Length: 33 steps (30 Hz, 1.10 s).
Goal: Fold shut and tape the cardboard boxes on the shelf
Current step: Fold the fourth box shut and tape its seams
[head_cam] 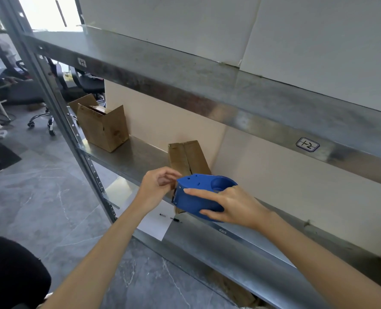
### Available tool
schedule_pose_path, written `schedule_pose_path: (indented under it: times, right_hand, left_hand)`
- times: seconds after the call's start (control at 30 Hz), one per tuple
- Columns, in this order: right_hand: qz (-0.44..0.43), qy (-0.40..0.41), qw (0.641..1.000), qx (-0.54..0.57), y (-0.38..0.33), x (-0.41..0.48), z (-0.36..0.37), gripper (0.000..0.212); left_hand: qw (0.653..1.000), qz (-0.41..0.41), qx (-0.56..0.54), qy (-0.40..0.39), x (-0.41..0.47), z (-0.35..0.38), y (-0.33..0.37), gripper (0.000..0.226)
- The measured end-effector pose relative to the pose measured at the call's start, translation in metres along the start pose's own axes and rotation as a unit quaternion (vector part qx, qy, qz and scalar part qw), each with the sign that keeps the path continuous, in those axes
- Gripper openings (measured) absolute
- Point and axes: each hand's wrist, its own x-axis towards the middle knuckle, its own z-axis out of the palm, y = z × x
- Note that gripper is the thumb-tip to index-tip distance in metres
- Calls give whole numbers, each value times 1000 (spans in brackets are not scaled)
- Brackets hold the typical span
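Right hand (pixel 234 206) curls round the blue tape dispenser (pixel 198 197). Left hand (pixel 157 186) pinches at its front edge, on what I cannot tell. Just behind, the folded-shut cardboard box (pixel 188 157) stands on the metal shelf (pixel 131 157) against the wall. Bare shelf runs leftward to an open cardboard box (pixel 104 128) beside the upright post (pixel 73 130) — the upper shelf beam (pixel 207 90) hangs overhead.

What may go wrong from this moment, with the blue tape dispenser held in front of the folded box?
1. The left hand curls its fingers right at the mouth of the blue tape dispenser, which the right hand holds. A blade probably sits there, so they may get cut.
2. The near box has its flaps folded but no tape visible; they may spring open before tape goes on.
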Motion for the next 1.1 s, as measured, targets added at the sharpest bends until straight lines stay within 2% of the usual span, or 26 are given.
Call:
schedule_pose_path:
  times: [0.1,0.27,0.5,0.67,0.87,1.1]
  right_hand:
    - [23,-14,1000,15,2,-1,0,62]
    - [42,-34,998,-22,18,-13,-6,60]
    - [36,-33,999,9,18,-31,-7,59]
    - [67,-41,997,-7,28,-47,-13,59]
    - [100,-44,994,-9,33,-48,-12,60]
    - [121,-49,991,13,34,-48,-8,63]
  left_hand:
    - [1000,11,21,20,-1,4,1,35]
    - [997,-5,36,66,-6,-18,-13,26]
    - [997,-25,48,63,-14,-22,-31,27]
    - [993,-46,78,78,-17,-32,-42,26]
    - [989,-22,128,66,-17,-13,-47,31]
    - [993,2,106,60,-11,0,-61,44]
